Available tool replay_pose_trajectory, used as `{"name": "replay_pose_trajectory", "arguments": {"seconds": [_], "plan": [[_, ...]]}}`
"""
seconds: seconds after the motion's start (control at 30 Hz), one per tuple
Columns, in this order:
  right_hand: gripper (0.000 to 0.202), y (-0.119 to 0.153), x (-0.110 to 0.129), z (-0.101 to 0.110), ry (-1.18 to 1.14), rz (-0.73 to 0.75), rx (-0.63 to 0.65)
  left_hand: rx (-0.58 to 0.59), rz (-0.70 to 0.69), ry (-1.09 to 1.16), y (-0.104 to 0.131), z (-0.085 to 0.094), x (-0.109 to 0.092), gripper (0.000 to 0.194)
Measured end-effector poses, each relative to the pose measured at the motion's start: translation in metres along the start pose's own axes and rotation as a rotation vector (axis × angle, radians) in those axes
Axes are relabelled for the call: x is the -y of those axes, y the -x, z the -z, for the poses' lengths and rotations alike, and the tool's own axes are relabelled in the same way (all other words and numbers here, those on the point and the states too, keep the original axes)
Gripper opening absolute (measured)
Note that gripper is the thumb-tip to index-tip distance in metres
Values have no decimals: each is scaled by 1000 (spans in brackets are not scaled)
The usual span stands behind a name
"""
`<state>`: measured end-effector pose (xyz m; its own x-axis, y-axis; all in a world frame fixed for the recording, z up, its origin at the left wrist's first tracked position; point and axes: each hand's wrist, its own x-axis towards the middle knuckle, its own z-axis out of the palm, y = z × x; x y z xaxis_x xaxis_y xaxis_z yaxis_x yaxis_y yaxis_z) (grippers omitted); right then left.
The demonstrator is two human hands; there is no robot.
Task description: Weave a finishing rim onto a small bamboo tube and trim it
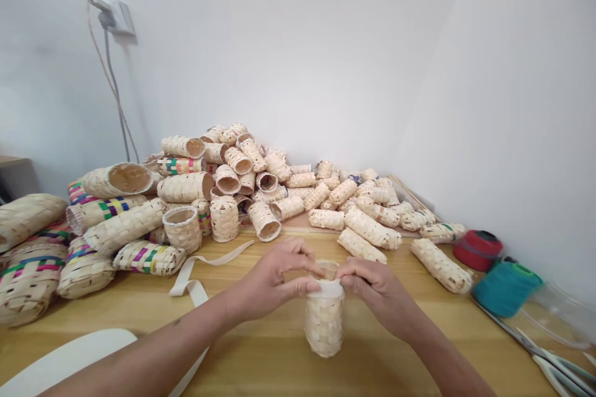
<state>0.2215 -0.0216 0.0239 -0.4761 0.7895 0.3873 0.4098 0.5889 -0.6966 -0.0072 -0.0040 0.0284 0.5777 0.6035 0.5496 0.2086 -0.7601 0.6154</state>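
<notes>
Woven basket (325, 322) stands upright on bare wooden table (261, 347), well apart from the basket pile (242, 192). Left hand (274, 279) and right hand (377, 288) pinch white tape (331, 289) onto its pale rim.

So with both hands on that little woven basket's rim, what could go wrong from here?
The white band pinched at the rim of the small woven basket by the left hand and right hand could slip or sit crooked. Its loose tail trails under the left forearm and might snag. The scissors lie near the right elbow.
</notes>
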Motion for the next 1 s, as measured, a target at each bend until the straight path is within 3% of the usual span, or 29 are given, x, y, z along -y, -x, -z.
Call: {"name": "replay_pose_trajectory", "arguments": {"seconds": [0.23,0.4,0.5,0.67,1.0], "plan": [[23,-1,-1,-3,-34,-32,-31,3,-49,66,1,-4,-7,11],[30,-1,1,-5,97,-136,-157,-96,88,81,0,-9,4,11],[29,1,5,-6,129,-116,-180,-132,151,86,1,-10,9,14],[15,0,7,-9,89,-82,-107,-134,178,84,1,-9,12,19],[15,-4,-1,-13,217,42,-204,-133,98,62,-1,-8,10,21]]}}
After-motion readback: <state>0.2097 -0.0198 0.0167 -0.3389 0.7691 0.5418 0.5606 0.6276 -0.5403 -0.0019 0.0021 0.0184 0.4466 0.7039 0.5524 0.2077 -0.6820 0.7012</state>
